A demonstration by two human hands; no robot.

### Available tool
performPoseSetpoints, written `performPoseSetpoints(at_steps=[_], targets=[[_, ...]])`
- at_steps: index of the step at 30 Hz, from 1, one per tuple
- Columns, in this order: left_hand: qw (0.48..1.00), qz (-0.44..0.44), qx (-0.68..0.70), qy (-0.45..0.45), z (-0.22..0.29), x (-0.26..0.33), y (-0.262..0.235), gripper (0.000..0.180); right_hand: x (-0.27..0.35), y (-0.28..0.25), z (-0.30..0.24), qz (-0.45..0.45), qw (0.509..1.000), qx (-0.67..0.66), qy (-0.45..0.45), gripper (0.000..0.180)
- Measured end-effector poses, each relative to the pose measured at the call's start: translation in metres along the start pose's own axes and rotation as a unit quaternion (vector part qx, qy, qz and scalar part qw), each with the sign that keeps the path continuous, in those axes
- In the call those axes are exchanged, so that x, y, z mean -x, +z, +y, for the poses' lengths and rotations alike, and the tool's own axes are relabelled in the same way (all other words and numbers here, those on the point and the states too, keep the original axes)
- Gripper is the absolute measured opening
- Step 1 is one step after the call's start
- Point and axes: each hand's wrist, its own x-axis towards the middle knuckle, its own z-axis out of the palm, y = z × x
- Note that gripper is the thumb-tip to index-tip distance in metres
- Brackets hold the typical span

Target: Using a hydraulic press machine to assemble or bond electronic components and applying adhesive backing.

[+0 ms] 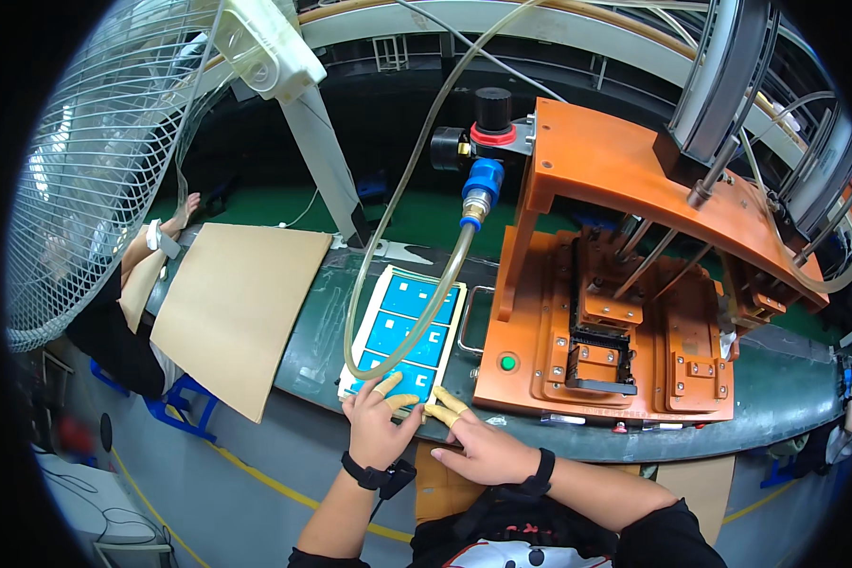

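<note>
On the green bench in front of me lies a shallow white tray holding blue rectangular sheets with small white cut-out marks. My left hand reaches over its near edge, fingers spread and touching the closest blue sheet. Beside it, my right hand has its fingers stretched out and apart at the tray's near right corner. Yellow finger cots cover some fingertips of both hands. Whether a small piece lies under the fingertips, I cannot make out. A clear hose hangs in a loop above the tray.
An orange press with a green button stands right of the tray. A blue hose coupling hangs at its upper left. Brown cardboard covers the bench at left, near a large fan and another person's arm.
</note>
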Motion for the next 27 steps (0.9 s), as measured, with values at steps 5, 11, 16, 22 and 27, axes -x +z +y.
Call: performPoseSetpoints(at_steps=[5, 11, 16, 22, 27], targets=[[0.997, 0.010, 0.058, -0.055, -0.008, -0.016, -0.002, 0.012, 0.000, 0.014, 0.009, 0.019, 0.989, 0.143, -0.003, 0.068], [0.928, 0.144, 0.259, -0.224, -0.095, -0.038, -0.024, 0.016, -0.010, 0.025, -0.002, 0.024, 0.972, 0.235, -0.003, 0.072], [0.810, 0.290, 0.395, -0.323, -0.187, -0.028, -0.095, 0.023, -0.010, 0.031, -0.003, 0.027, 0.970, 0.243, -0.009, 0.071], [0.781, 0.262, 0.509, -0.249, -0.125, 0.011, -0.125, 0.026, 0.020, 0.008, -0.027, 0.087, 0.966, 0.233, -0.066, 0.063], [0.786, 0.200, 0.553, -0.190, -0.041, 0.034, -0.112, 0.018, 0.106, -0.072, -0.064, 0.333, 0.885, 0.235, -0.225, 0.046]])
